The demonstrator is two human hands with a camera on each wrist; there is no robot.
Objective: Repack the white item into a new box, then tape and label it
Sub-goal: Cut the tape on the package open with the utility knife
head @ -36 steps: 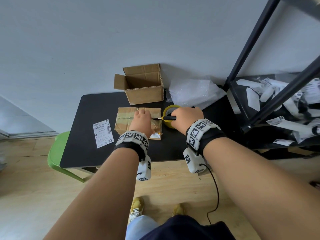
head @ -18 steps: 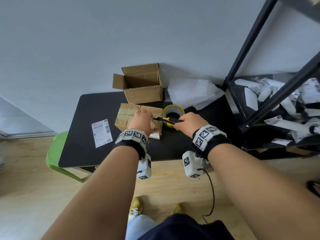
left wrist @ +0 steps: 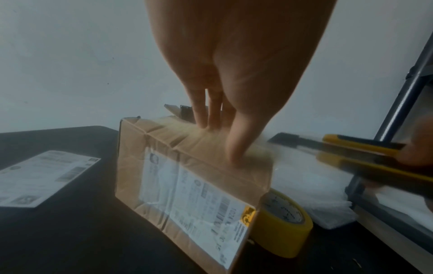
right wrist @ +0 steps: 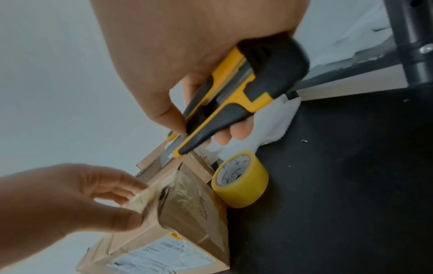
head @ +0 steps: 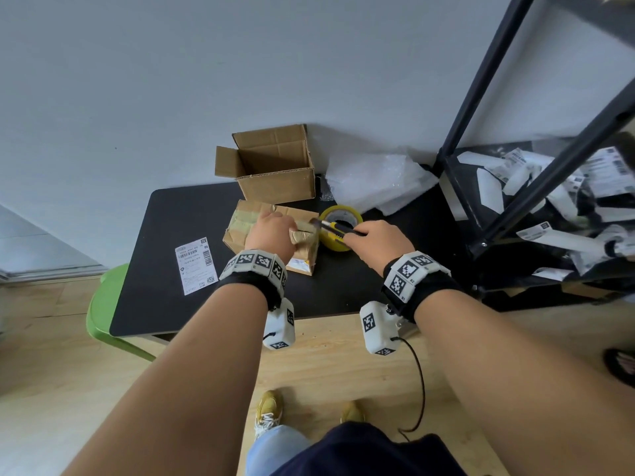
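Observation:
An old taped cardboard box (head: 245,223) with a shipping label on its near side (left wrist: 187,194) lies on the black table (head: 343,290). My left hand (head: 278,226) holds its top, fingers on the far edge and thumb (left wrist: 235,155) on the near edge. My right hand (head: 372,240) grips a yellow and black utility knife (head: 335,230), and the blade end points at the box's upper right end (right wrist: 185,163). A new open box (head: 278,180) stands behind it. No white item shows.
A yellow tape roll (head: 343,210) sits against the old box's right end. A loose label sheet (head: 196,266) lies at the left, bubble wrap (head: 378,183) at the back right. A black rack (head: 481,84) stands to the right, a green chair (head: 106,304) at the left.
My right hand has drawn back toward me off the tape roll, and the knife now angles up at the box's right end. The left hand stays on the box top.

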